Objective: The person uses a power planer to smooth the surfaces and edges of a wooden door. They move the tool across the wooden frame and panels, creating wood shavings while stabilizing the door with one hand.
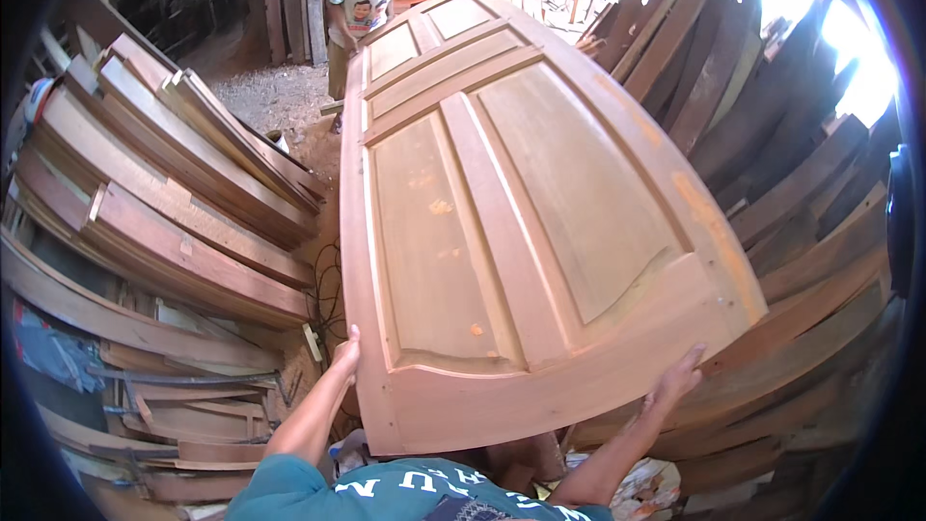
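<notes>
A large unpainted wooden panel door point(502, 222) stretches away from me, its near end held in front of my body. It has raised panels and orange filler patches on the face and right edge. My left hand point(348, 352) grips the left edge close to the near corner, with its thumb on top. Around the near end, toward the right corner, my right hand point(678, 376) is closed; its fingers pass partly under the wood and out of sight. At the far end another person point(371, 0) in a printed light shirt has hands at the door's edge.
Stacked wooden boards point(203, 241) line the left side, with a blue cloth point(58, 347) and metal clamps point(193, 381) nearer me. Leaning planks point(675, 58) and curved stacked timber point(820, 309) crowd the right. Dark cables point(328, 285) lie on the floor left of the door.
</notes>
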`<state>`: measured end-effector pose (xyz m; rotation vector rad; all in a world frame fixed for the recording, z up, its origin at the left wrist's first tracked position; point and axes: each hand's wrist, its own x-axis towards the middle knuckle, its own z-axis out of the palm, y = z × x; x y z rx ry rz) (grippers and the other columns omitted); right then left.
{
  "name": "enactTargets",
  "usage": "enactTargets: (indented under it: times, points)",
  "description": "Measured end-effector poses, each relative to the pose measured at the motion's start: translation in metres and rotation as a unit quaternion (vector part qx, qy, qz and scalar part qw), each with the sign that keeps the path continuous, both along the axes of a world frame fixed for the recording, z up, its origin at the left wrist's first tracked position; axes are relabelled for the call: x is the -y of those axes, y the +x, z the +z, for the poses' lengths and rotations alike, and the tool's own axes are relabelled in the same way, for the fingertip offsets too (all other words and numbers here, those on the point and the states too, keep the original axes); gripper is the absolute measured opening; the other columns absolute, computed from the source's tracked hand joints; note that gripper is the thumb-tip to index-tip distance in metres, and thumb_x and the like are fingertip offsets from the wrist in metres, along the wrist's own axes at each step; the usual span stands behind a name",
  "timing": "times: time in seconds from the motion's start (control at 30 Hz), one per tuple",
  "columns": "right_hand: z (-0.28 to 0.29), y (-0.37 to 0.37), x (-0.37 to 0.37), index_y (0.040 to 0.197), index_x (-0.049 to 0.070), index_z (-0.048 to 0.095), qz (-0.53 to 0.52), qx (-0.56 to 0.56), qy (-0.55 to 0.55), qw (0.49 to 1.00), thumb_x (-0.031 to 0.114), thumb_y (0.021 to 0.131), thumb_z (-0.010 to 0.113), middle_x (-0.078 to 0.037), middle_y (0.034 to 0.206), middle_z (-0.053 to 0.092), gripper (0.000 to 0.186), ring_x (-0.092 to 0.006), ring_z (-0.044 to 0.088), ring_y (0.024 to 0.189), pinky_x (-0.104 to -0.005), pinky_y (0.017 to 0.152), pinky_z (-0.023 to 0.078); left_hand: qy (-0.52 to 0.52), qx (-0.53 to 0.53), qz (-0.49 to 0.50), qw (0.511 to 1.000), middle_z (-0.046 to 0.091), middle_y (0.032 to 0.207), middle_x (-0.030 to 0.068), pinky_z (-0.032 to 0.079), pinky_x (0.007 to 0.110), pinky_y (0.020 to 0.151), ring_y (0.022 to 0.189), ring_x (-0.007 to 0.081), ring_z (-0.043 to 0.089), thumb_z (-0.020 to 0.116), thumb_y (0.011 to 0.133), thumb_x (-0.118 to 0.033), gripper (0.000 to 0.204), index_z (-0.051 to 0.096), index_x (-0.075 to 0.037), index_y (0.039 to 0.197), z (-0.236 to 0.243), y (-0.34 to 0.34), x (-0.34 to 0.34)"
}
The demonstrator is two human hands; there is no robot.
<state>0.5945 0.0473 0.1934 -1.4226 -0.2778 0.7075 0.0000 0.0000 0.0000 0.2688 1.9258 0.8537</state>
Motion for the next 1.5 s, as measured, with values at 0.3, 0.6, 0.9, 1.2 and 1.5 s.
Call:
enactTargets:
  times: [0.3,0.6,0.9,1.2,1.5]
  points:
    - [-0.082,0.032,-0.065,0.159,-0.016,0.032,0.021,-0.106,-0.105,0.989,0.063,0.104,0.060,-0.033,0.156,0.050,0.100,-0.0429,0.062,0.133,-0.0519,0.107,0.058,-0.067,-0.097,-0.007,0.993,0.066,0.145,0.0282,0.052,0.050,0.109,0.132,0.0376,0.067,0.050,0.108,-0.070,0.091,0.058,0.011,0.147,0.064,-0.001,-0.032]
    - [-0.107,0.025,-0.087,0.156,-0.015,0.044,0.024,-0.148,-0.187,0.971,0.059,0.108,0.056,-0.030,0.159,0.051,0.090,-0.0409,0.061,0.136,-0.0510,0.109,0.055,-0.094,-0.099,-0.017,0.991,0.069,0.140,0.0272,0.052,0.048,0.108,0.129,0.0379,0.068,0.051,0.106,-0.072,0.092,0.062,0.012,0.142,0.086,-0.020,-0.038]
    - [-0.144,0.041,-0.092,0.157,-0.013,0.043,0.029,-0.154,-0.147,0.977,0.059,0.108,0.056,-0.029,0.158,0.052,0.088,-0.0400,0.059,0.138,-0.0513,0.112,0.052,-0.118,-0.094,-0.039,0.988,0.065,0.146,0.0274,0.049,0.049,0.112,0.136,0.0370,0.063,0.050,0.107,-0.071,0.089,0.061,0.009,0.144,0.096,-0.007,-0.045]
    - [-0.160,0.038,-0.084,0.158,-0.011,0.041,0.056,-0.145,-0.135,0.979,0.060,0.108,0.056,-0.027,0.161,0.049,0.088,-0.0393,0.056,0.142,-0.0509,0.115,0.050,-0.118,-0.006,-0.069,0.991,0.060,0.155,0.0225,0.044,0.052,0.118,0.142,0.0358,0.058,0.050,0.108,-0.070,0.088,0.053,0.004,0.154,0.106,-0.019,-0.045]
    - [-0.109,0.043,-0.027,0.153,-0.013,0.042,-0.045,0.125,-0.190,0.973,0.039,0.105,0.069,-0.028,0.142,0.064,0.076,-0.0327,0.064,0.130,-0.0427,0.111,0.050,-0.041,0.209,-0.220,0.952,0.070,0.139,0.0096,0.050,0.047,0.104,0.119,0.0249,0.067,0.079,0.091,-0.066,0.089,0.054,-0.008,0.153,0.082,-0.028,-0.009]
